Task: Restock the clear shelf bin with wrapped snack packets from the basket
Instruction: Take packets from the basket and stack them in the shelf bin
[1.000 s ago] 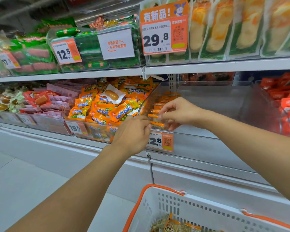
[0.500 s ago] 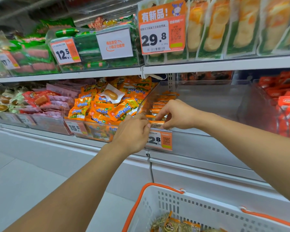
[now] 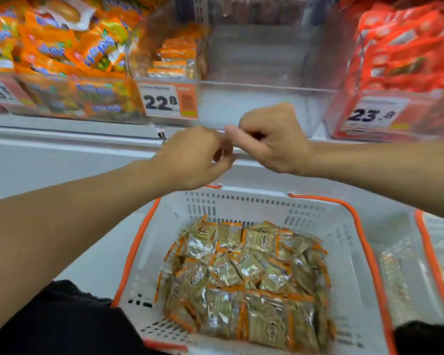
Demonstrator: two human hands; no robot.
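Nearest, the white plastic basket with orange rim [image 3: 349, 254] holds a heap of clear-wrapped snack packets [image 3: 244, 283]. Above it, the left hand [image 3: 190, 157] and right hand [image 3: 274, 142] hover with fingers curled, empty. Beyond, the clear shelf bin [image 3: 254, 55] stands mostly bare. Judged: between loads; next, reach down for packets.

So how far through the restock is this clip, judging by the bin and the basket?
Early on. Done: a short row of packets sits along the left wall of the clear bin; most of its floor is bare. In hand: nothing visible, with the left hand and right hand curled together between bin and basket. Left: the white basket holds a big pile of wrapped packets.
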